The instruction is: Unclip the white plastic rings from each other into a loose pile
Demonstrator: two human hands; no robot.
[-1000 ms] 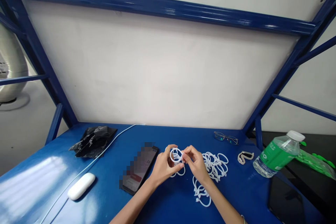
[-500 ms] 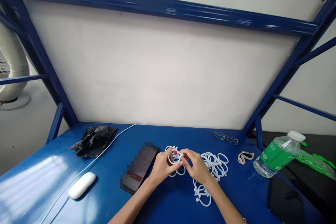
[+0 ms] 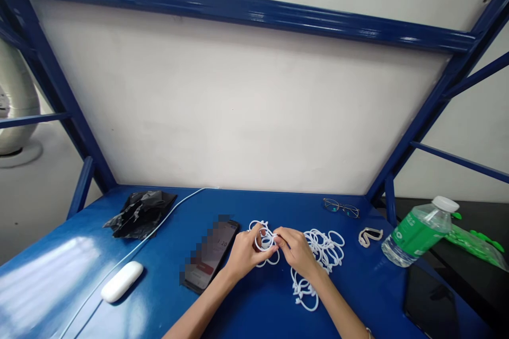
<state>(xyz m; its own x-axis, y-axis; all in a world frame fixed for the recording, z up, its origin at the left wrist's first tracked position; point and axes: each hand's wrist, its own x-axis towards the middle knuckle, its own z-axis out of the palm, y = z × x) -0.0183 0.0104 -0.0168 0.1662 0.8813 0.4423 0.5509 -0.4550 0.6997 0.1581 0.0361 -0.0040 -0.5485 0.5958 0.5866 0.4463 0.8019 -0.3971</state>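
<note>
Between my two hands is a thin white plastic ring [image 3: 256, 242] with a small knob on its right side. My left hand [image 3: 245, 252] is closed on the ring's left part, thumb below and fingers above. My right hand [image 3: 296, 250] pinches the knob end with thumb and forefinger; the fingertips cover how it fastens. On the table behind and below the held ring lie more white rings [image 3: 274, 261], partly hidden by my fingers. A larger tangled pile of white rings [image 3: 324, 248] lies right beside my right hand and continues under its wrist.
Left of my hands lies a phone [image 3: 212, 254], then a white case [image 3: 122, 281], a cable [image 3: 150, 234] and a black plastic bag [image 3: 141, 214]. To the right are eyeglasses [image 3: 341, 207], a pale looped item [image 3: 370, 237], a water bottle [image 3: 419, 231] and a dark tablet-like slab [image 3: 430, 302].
The right hand's fingers have closed more tightly at the ring's knob end. Both hands stay in nearly the same place, and the view has shifted very slightly.
</note>
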